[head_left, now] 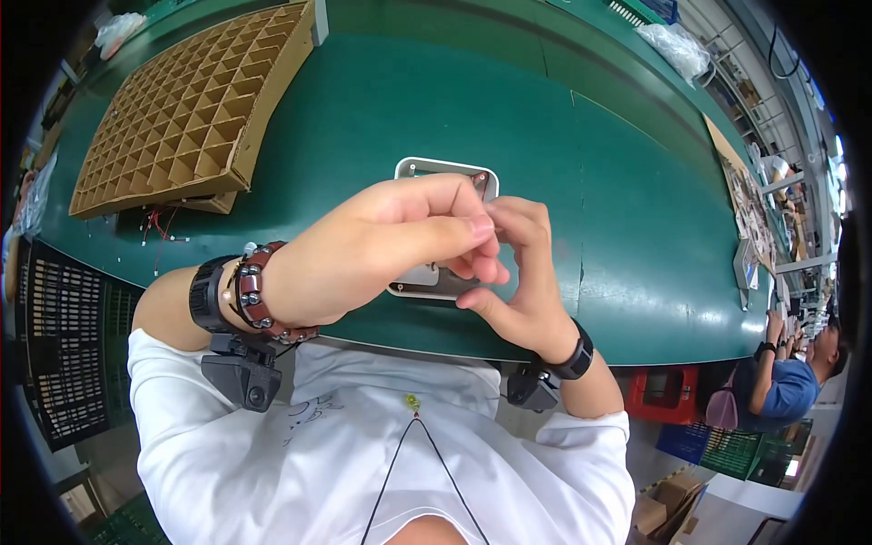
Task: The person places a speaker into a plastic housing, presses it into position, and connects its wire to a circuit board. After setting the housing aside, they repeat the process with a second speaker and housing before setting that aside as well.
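L hand: thumb & index pinched tog. R hand: half-open, thumb apart from index. Held part, if any: can't tell. White housing: directly below both. Step (est.): fingertip work over housing; next move prob. needs steady alignment.

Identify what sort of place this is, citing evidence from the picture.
Probably an electronics assembly workshop: a long green workbench, an open white casing, and thin red wires near a compartmented cardboard tray.
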A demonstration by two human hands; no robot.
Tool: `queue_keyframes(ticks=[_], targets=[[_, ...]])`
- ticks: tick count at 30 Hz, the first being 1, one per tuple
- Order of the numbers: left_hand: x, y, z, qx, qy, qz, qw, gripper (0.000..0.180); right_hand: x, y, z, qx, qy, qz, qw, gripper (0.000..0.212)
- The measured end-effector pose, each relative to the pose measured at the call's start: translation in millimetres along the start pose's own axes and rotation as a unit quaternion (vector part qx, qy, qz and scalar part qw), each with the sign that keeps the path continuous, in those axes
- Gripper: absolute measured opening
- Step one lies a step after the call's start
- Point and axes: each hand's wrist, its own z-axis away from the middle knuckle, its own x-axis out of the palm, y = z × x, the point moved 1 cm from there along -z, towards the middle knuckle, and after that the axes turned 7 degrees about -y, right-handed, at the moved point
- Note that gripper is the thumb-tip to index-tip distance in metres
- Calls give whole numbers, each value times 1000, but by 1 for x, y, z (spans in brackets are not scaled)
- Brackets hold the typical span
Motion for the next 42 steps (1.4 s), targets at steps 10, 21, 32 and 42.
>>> queue_keyframes(ticks=[10, 21, 32, 42], targets=[[-6, -1, 7, 30, 10, 1, 1000, 18, 10, 10, -13, 149, -72, -203, 965, 56], [-55, 8, 0, 32, 67, -16, 997, 27, -8, 21, -54, 177, -220, -364, 888, 26], [-85, -21, 10, 106, 142, -428, 886, 33, -18, 26, -59, 246, -22, -380, 891, 53], [-58, -30, -9, 92, 100, -682, 718, 16, 3, 60, -49, 203, 107, -276, 933, 45]])
